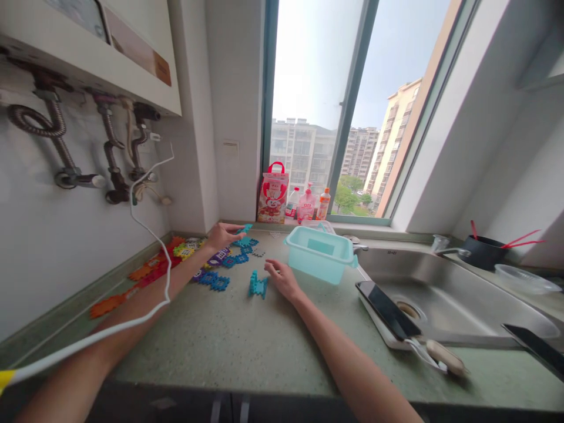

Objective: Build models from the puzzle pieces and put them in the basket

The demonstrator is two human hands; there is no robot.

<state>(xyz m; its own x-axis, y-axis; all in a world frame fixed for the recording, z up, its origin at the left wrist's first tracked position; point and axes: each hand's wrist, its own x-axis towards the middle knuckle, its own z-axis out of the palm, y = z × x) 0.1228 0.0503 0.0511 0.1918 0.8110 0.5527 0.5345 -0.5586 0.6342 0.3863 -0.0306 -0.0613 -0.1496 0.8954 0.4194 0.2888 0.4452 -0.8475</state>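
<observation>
My left hand (221, 236) reaches over the back left of the counter, its thumb and fingers closed on a teal interlocking plastic piece (247, 228). Just below it lie more blue interlocking pieces (238, 258). Nearer the front, a few teal pieces (257, 285) are joined together, one part standing upright. My right hand (282, 278) rests on the counter just right of that joined set, apart from it, fingers loosely bent with nothing visible in them.
Orange, red, yellow and purple pieces (185, 251) lie along the left wall. A teal plastic tub (321, 255) stands right of my right hand, beside the steel sink (434, 288). A phone (388, 308) lies at the sink's edge. A white cable (141, 320) crosses my left forearm.
</observation>
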